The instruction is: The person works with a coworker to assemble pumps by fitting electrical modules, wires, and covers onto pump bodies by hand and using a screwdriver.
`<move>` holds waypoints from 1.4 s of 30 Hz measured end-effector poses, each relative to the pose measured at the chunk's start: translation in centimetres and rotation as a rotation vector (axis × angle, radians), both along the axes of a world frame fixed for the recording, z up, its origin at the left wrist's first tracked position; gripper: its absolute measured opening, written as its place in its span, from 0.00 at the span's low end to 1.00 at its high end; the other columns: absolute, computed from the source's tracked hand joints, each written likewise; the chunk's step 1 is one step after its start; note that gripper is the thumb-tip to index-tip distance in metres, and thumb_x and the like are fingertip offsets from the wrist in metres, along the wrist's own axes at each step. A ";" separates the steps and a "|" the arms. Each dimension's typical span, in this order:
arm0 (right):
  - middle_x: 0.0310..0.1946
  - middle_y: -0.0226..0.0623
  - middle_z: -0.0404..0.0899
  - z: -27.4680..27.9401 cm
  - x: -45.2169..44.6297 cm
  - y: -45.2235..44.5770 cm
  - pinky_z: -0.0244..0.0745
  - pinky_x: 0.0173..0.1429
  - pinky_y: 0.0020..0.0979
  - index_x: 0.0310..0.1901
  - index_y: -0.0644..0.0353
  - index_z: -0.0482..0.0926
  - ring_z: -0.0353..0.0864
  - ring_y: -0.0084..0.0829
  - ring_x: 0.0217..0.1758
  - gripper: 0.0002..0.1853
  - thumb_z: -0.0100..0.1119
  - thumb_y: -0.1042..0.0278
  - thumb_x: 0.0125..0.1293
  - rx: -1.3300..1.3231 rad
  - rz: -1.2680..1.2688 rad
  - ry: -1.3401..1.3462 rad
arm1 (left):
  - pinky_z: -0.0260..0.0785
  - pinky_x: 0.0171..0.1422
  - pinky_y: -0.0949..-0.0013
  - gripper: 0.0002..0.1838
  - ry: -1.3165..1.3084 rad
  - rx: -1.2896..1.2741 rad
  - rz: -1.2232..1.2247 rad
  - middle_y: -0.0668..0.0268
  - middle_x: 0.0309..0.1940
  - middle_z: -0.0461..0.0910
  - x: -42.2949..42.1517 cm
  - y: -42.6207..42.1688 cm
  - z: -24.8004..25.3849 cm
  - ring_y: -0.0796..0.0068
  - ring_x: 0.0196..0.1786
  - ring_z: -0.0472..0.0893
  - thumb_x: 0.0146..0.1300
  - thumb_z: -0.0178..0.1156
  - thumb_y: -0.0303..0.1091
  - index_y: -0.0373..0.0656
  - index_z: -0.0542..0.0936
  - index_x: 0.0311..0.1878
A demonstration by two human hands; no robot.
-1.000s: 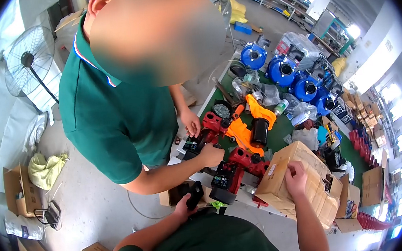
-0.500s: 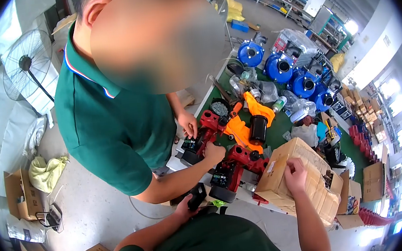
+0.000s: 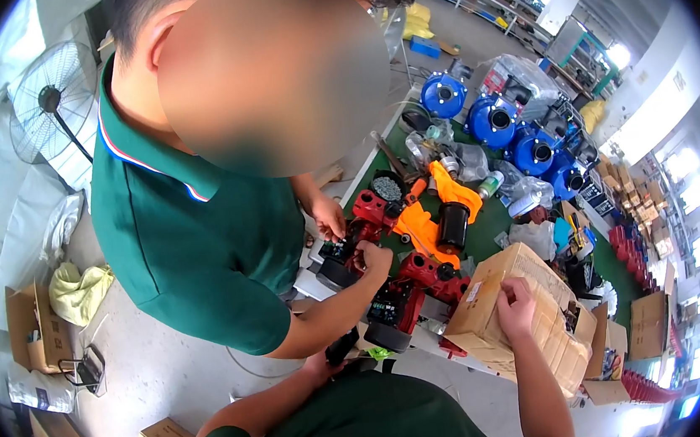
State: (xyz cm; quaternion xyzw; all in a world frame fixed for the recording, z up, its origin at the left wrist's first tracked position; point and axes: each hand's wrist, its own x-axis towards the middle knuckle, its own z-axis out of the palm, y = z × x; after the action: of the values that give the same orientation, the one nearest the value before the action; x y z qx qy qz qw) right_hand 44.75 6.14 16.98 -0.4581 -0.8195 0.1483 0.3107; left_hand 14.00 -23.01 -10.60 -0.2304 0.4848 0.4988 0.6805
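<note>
My left hand (image 3: 320, 367), low in front of my body, is wrapped round a black rectangular object (image 3: 343, 347). The co-worker's forearm covers part of it, and I cannot tell its exact kind. My right hand (image 3: 515, 307) rests on top of a taped cardboard box (image 3: 481, 307), fingers loosely bent and slightly apart. Left of the box lies a red machine with an exposed circuit board (image 3: 392, 305). Beyond it, a co-worker's two hands (image 3: 373, 260) are at a second red machine (image 3: 343, 253), also with a board showing.
Orange cloth (image 3: 423, 232) and a black cylinder (image 3: 453, 227) lie on the green-topped table (image 3: 486, 235). Several blue round machines (image 3: 492, 120) stand at its far side. An open carton (image 3: 607, 354) is right of my box. The co-worker (image 3: 192, 242) stands close at the left.
The co-worker has leaned slightly closer, and their forearm now covers more of the black object in my left hand. My right hand stays on the box.
</note>
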 end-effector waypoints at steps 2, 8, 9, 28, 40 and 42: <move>0.40 0.40 0.81 0.4 -0.4 -0.2 0.80 0.41 0.31 0.44 0.63 0.83 0.83 0.34 0.35 0.09 0.62 0.83 0.64 0.002 0.000 -0.013 | 0.80 0.60 0.45 0.33 0.031 0.070 -0.020 0.56 0.66 0.72 0.0 -1.0 -2.7 0.44 0.60 0.80 0.75 0.62 0.55 0.51 0.67 0.75; 0.43 0.40 0.83 4.4 -8.3 0.1 0.82 0.42 0.35 0.49 0.59 0.85 0.86 0.38 0.39 0.12 0.62 0.80 0.66 -0.171 0.196 -0.105 | 0.82 0.59 0.46 0.28 -0.049 0.010 0.077 0.59 0.64 0.74 0.1 -1.7 -0.1 0.47 0.59 0.80 0.75 0.63 0.54 0.52 0.72 0.71; 0.43 0.41 0.83 4.5 -10.6 0.2 0.82 0.43 0.37 0.50 0.58 0.86 0.86 0.40 0.40 0.12 0.62 0.79 0.66 -0.182 0.263 -0.135 | 0.81 0.59 0.46 0.28 -0.048 0.031 0.082 0.60 0.64 0.75 0.1 -1.8 0.9 0.48 0.59 0.80 0.74 0.63 0.54 0.52 0.72 0.71; 0.41 0.41 0.83 2.2 -5.7 6.3 0.83 0.47 0.37 0.48 0.61 0.85 0.88 0.39 0.41 0.10 0.64 0.75 0.66 -0.045 0.170 -0.291 | 0.76 0.62 0.53 0.34 -0.033 0.054 0.088 0.59 0.58 0.79 -0.8 -2.6 1.5 0.53 0.53 0.83 0.69 0.66 0.60 0.48 0.74 0.69; 0.37 0.41 0.84 -0.7 -2.5 5.0 0.81 0.42 0.35 0.47 0.62 0.84 0.85 0.35 0.34 0.09 0.66 0.76 0.65 0.011 0.027 -0.160 | 0.80 0.58 0.51 0.38 0.028 0.082 -0.021 0.55 0.57 0.76 -0.9 -0.4 3.4 0.49 0.51 0.83 0.67 0.69 0.57 0.42 0.71 0.70; 0.37 0.40 0.83 -0.5 -2.9 4.8 0.82 0.42 0.36 0.46 0.61 0.84 0.86 0.36 0.34 0.08 0.65 0.75 0.65 0.013 0.021 -0.156 | 0.80 0.57 0.51 0.37 0.032 0.066 -0.028 0.55 0.57 0.76 -1.1 -0.5 3.4 0.49 0.50 0.83 0.67 0.69 0.57 0.42 0.72 0.69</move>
State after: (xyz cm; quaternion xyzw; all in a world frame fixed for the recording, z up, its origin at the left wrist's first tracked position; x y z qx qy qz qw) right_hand 41.84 10.95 16.45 -0.4574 -0.8470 0.1100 0.2476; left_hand 12.94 -23.51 -7.23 -0.1931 0.4820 0.5085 0.6869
